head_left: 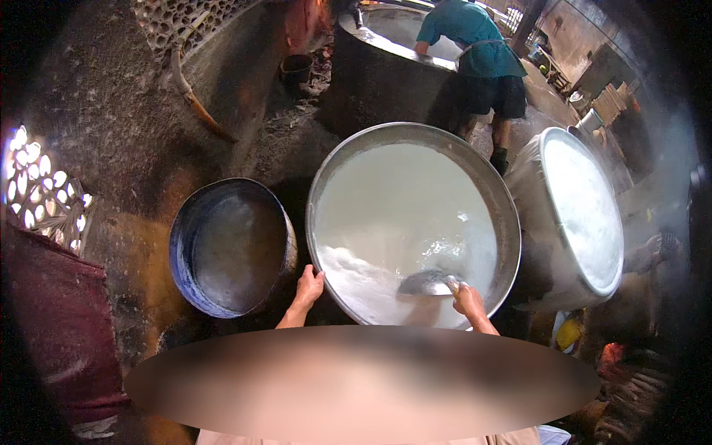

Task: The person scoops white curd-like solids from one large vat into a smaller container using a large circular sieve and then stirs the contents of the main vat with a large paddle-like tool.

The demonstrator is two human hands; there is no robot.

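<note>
A wide round metal vat [415, 133] stands in front of me, filled with cloudy, whitish liquid [393, 193]. White foam [348, 278] gathers along its near left side. At the near left rim, my left hand [305, 291] is closed on the edge. My right hand [469, 302] grips the short handle of a round metal scoop [426, 282]. The scoop's bowl rests at the liquid's surface near the vat's front, close to the foam. A blurred oval covers the lower part of the view and hides most of my forearms.
On the left stands a blue-lined drum [178, 259] with murky liquid. To the right, a tall pot [530, 215] holds white, steaming contents. Behind, a person in a teal shirt [475, 37] bends over a large dark tank [386, 81]. Firewood [638, 393] lies at lower right.
</note>
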